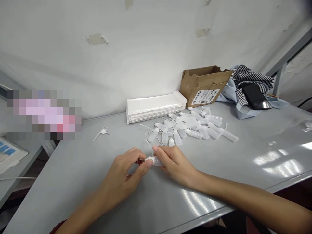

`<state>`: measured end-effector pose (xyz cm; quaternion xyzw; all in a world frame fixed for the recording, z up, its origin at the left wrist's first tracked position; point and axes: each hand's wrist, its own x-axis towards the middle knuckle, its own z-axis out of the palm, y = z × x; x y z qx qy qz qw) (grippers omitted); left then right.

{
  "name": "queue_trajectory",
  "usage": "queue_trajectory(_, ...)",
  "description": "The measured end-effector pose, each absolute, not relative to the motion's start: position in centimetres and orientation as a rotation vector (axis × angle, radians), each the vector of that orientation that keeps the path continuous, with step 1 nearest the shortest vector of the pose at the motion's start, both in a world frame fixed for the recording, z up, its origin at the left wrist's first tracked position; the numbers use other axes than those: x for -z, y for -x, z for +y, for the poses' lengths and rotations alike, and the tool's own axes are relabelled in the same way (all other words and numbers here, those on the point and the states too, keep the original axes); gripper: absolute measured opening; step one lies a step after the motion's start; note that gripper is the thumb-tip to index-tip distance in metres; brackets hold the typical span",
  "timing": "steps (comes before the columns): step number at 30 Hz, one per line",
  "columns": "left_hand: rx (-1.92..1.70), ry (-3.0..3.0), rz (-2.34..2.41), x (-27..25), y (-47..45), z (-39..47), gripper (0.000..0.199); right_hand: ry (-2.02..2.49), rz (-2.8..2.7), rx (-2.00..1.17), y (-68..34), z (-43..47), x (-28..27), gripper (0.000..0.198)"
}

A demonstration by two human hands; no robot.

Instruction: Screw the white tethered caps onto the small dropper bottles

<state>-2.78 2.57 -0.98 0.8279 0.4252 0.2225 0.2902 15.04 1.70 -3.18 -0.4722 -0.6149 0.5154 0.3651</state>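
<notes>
Taking the held bottle as the dial's centre, a loose cap (104, 131) lies on the bench (73, 169) at ten o'clock, its strap curling away and no bottle with it. The left hand (133, 167) comes in from seven o'clock, thumb and finger pinching round the nozzle end of a second cap (150, 159). Past it at twelve o'clock, mailers (156, 104) lie stacked near the wall. The cap sits at the mouth of the bottle (159, 162), which lies on its side, mouth toward nine o'clock. The right hand (174, 162) reaches in from four o'clock, fingers wrapped round the bottle's body.

Between one and two o'clock spreads a heap (192, 123) of similar bottles, straps tangled among them. Behind it stands a box (214, 83) at one o'clock, and at two a black device (255, 94) rests on cloth (243, 71).

As for progress, I judge this bottle to be partway — cap in place at the mouth, but whether fully seated cannot be told. Several bottles in the heap look capped; others are too jumbled to judge, so the share finished stays unclear — though the loose cap seems unused.
</notes>
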Motion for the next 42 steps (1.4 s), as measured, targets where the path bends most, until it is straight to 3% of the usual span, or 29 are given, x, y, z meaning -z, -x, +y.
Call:
queue_trajectory(5,-0.581,-2.127,1.116,1.1,2.5,2.3,0.03,1.191,-1.69,-1.191,-15.0,1.6,3.5,0.044)
queue_trajectory(11,-0.708,-2.272,0.945,1.1,2.8,2.3,0.01,1.147,-1.744,-1.106,-15.2,1.5,3.2,0.043)
queue_trajectory(15,-0.791,-2.432,0.815,1.0,3.0,2.5,0.01,1.159,-1.605,-1.357,-15.2,1.7,2.8,0.046)
queue_trajectory(19,-0.793,-2.457,0.751,1.2,3.3,2.6,0.01,1.101,-1.349,-1.856,-15.3,2.1,2.5,0.046)
queue_trajectory(23,-0.81,-2.272,0.924,1.4,3.4,2.9,0.011,1.055,-1.104,-2.14,-15.7,2.6,2.2,0.049)
queue_trajectory(30,-0.669,-1.828,1.261,1.7,3.3,3.4,0.04,1.018,-0.979,-2.334,-16.4,2.9,2.2,0.045)
queue_trajectory(35,-0.45,-1.785,1.219,1.4,3.3,3.7,0.03,0.983,-0.907,-2.371,-16.5,3.0,2.4,0.045)
queue_trajectory(42,-0.592,-1.713,1.39,0.8,3.7,4.3,0.025,0.932,-0.828,-2.285,-16.8,3.5,2.5,0.049)
